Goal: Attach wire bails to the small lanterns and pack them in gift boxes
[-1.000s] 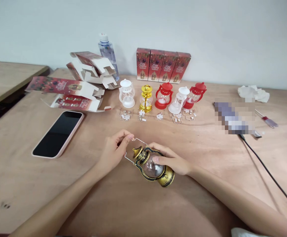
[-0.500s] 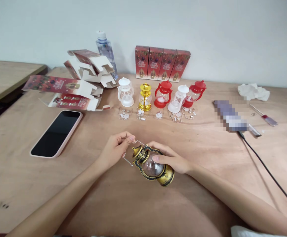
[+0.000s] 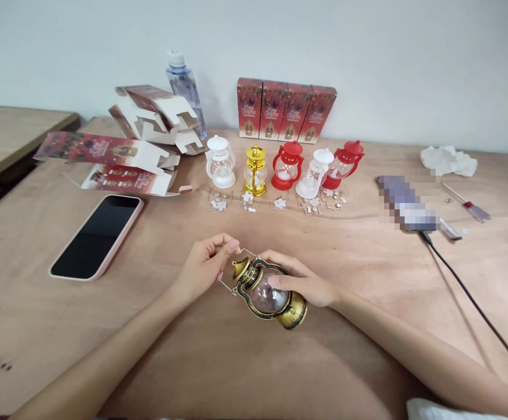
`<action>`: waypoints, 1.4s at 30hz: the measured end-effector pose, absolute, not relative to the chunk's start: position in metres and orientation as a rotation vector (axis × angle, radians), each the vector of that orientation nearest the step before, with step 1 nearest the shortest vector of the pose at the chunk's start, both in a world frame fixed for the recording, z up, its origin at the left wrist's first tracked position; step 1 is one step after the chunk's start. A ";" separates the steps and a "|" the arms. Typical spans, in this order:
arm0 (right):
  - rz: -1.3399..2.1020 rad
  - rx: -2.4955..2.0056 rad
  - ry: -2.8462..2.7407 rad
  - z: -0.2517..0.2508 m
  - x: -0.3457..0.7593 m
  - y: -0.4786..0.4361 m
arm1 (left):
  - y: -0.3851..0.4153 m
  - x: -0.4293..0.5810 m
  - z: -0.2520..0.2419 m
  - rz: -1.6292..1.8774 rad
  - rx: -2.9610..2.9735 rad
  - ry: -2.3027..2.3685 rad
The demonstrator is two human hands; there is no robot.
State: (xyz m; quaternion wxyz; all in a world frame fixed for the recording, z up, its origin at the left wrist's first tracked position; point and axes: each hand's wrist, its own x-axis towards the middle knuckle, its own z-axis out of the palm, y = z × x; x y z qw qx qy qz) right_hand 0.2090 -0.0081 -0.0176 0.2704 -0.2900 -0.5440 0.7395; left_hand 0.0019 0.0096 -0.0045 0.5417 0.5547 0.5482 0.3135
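My left hand pinches a thin wire handle at the top end of a black and gold lantern. One end of the wire meets the lantern's upper loop; the other end, at the lower left, looks free beside the frame. Around the lantern's clear globe, my right hand is closed, with the thumb on the globe. The lantern lies tilted, its cap toward my left hand and its base to the lower right.
Behind stand white, gold and red lanterns, with small wire pieces in front. Further back are red boxes and a bottle. Opened cartons and a phone lie left; another phone, cabled, and a screwdriver lie right.
The view has shifted very slightly. Both hands keep their grips, and the wire's lower end sits a little further from the lantern's frame.
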 end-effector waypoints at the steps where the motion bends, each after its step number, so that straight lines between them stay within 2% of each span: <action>1: 1.984 -0.782 -1.473 -0.018 0.209 -0.008 | 0.010 0.002 -0.005 0.731 1.314 1.292; 6: 1.986 -0.760 -1.462 -0.018 0.209 -0.008 | 0.013 0.002 -0.008 0.646 1.269 1.246; 31: 2.001 -0.767 -1.433 -0.016 0.209 -0.006 | 0.013 0.002 -0.019 0.782 1.369 1.333; 42: 1.948 -0.777 -1.446 -0.019 0.208 -0.007 | 0.007 0.012 -0.020 0.830 1.162 1.318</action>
